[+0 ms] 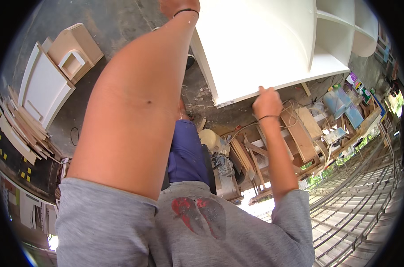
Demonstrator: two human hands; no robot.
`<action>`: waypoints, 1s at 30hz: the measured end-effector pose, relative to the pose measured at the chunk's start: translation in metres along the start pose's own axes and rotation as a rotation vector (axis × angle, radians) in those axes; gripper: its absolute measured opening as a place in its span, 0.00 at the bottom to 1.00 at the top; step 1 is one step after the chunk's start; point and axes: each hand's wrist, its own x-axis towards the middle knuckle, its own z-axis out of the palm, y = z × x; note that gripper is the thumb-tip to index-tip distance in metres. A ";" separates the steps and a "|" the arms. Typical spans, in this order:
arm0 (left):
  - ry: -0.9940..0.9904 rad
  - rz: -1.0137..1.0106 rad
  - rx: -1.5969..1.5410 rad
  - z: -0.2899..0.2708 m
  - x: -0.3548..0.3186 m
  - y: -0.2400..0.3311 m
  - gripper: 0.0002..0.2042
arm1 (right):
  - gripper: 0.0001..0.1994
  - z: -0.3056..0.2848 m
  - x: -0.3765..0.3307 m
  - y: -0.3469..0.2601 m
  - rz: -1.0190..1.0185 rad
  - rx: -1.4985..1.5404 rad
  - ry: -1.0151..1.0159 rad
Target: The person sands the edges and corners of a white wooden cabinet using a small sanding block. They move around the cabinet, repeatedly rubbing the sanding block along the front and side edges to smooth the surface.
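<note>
The white cabinet [255, 49] lies just beyond the person's reaching arms, its broad open face filling the upper middle of the view. Nearest the camera are the grey shirt [251, 236], marked with a red and dark print, and the blue legwear [188, 151] below it. Ahead of these, the right hand [267, 103] is curled and appears clamped on the near edge of the cabinet, one digit lapping over the rim; the board is directly in front of it and touching. Farther out, the left hand [178, 6] is cut off by the top of the view, just beside the cabinet's left side; whether its fingers are apart, together or gripping, I cannot tell.

As for progress, the cabinet looks largely built: its panels are joined, the shelf compartments [333, 38] are in place and the visible surfaces are white. Anything left undone does not show.

Around it on the dark floor [122, 20], wooden boards [298, 133] and blue containers [337, 104] crowd the right side. Well apart on the left lie a curved white panel [39, 82] and a stack of planks [26, 129]. At far right is a metal grid [357, 196].
</note>
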 end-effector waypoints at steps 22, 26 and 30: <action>0.003 -0.040 -0.001 -0.009 0.003 -0.002 0.20 | 0.12 0.019 -0.062 -0.082 -0.363 0.382 -0.074; 0.139 0.018 0.014 0.006 0.006 -0.023 0.21 | 0.07 0.002 0.009 0.010 -0.144 0.087 0.144; -0.009 -0.020 0.003 -0.003 -0.005 -0.003 0.21 | 0.07 0.014 -0.029 -0.053 -0.228 0.110 -0.053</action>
